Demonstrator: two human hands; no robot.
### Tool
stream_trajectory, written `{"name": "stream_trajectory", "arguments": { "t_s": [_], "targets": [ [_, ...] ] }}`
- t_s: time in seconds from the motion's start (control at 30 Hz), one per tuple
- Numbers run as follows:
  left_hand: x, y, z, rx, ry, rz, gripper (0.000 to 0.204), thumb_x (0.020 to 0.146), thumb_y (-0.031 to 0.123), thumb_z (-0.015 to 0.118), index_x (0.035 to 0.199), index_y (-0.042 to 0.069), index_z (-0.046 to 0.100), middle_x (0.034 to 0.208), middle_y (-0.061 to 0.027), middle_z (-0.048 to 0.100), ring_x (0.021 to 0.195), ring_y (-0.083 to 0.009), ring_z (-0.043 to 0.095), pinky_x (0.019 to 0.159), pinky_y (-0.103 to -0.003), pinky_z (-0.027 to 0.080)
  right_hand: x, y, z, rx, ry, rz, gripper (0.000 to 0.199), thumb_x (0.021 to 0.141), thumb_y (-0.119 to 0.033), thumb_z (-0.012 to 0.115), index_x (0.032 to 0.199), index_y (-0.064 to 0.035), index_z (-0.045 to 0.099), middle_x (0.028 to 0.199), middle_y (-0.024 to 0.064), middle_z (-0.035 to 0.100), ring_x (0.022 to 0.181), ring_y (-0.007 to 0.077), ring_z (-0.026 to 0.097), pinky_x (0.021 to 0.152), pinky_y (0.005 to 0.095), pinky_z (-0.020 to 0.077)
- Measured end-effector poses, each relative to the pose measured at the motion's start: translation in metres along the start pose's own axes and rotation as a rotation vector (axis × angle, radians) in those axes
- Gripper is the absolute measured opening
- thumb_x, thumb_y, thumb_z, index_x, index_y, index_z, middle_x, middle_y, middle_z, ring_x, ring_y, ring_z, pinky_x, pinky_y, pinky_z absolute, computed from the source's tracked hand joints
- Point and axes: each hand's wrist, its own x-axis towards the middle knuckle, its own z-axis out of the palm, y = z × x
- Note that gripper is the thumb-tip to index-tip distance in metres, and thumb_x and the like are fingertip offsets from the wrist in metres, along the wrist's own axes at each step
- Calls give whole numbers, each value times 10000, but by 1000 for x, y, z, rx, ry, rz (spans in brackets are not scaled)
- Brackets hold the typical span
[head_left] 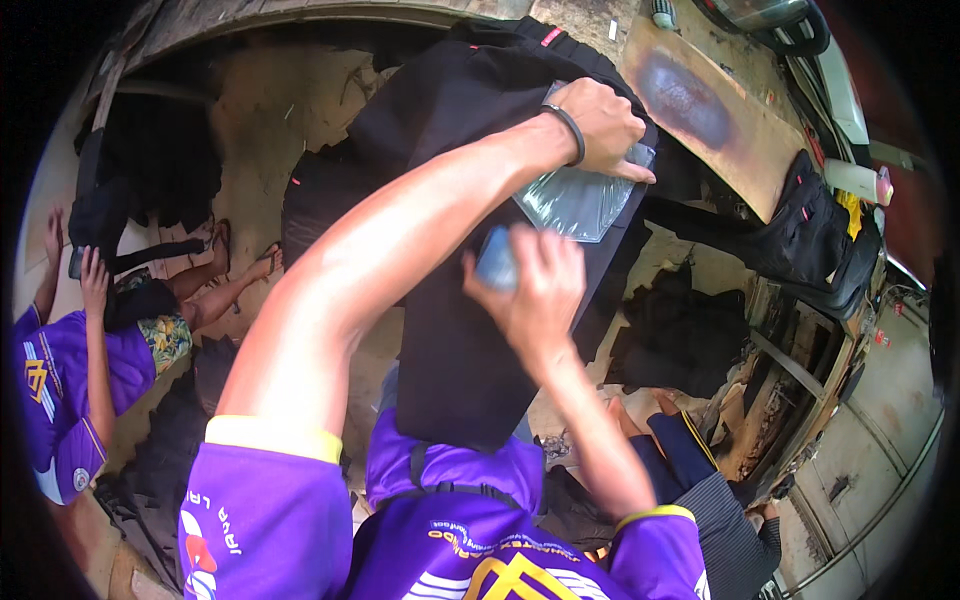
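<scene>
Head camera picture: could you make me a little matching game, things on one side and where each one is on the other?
Things:
1. left hand
2. right hand
3. clear plastic bag
4. seated person in purple

Places:
A. far left, on the floor
B. pressed on top of the clear bag
C. lying on the black garment
D. below the bag, gripping a small blue-grey object

Pairs: 1-B, 2-D, 3-C, 4-A

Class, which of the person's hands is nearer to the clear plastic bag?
Left. The left hand presses on the clear plastic bag; the right hand is just below it, holding a small blue object.
</scene>
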Motion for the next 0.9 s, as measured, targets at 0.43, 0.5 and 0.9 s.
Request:
{"name": "stream_trajectory", "arguments": {
  "t_s": [0.43,0.5,0.9],
  "targets": [
    [-2,1,5,98,157,-78,777,878,862,599,881,124,840,840,-174,791,808,-356,795,729,-464,638,27,16,-21,-63,113,57,460,693,-299,941,990,-48,696,985,140,637,923,344,624,802,462,504],
    [-2,3,4,83,129,-77,785,881,867,590,895,123,841,838,-168,791,812,-352,795,725,-465,635,-2,0,-21,25,51,5,478,675,-321,951,998,-63,711,964,121,645,908,324,631,803,449,509],
    [0,7,3,166,183,-91,769,853,880,608,889,152,852,809,-142,790,779,-314,796,665,-449,631,-14,3,-40,90,49,-14,491,659,-325,954,1010,-78,716,918,84,636,876,296,639,800,435,518]
  ]
}}
